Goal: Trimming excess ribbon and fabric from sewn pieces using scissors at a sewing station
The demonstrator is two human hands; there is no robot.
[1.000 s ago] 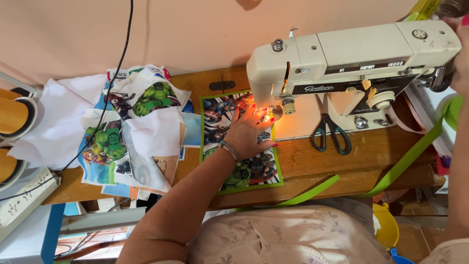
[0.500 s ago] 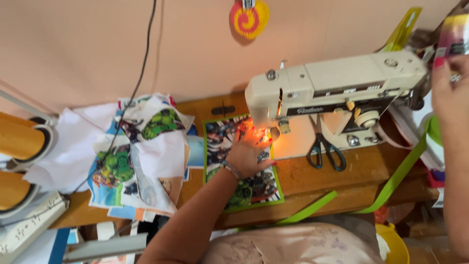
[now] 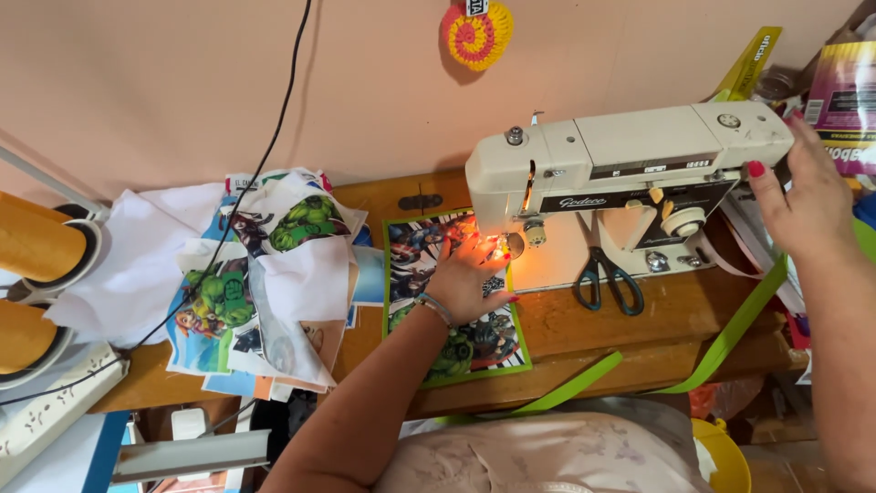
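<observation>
Left hand lies flat and spread, palm down, on a printed fabric panel with a green border, fingertips at the lit needle area of the cream sewing machine; it grips nothing, only presses the cloth to the desk; the forearm runs in from 7 o'clock, with a thin bracelet at the wrist. Right hand curls around the machine's right end at 3 o'clock, its fingers partly closed there; what it grips is hidden behind the machine body. At 1 o'clock of the machine a yellow-green strip package leans on the wall, and a pink and purple packet sits at the far right; a crocheted spiral in yellow and pink hangs at 12 o'clock. Black-handled scissors lie on the machine's base, between the two hands; a heap of printed fabric pieces lies at 9 o'clock of the left hand.
</observation>
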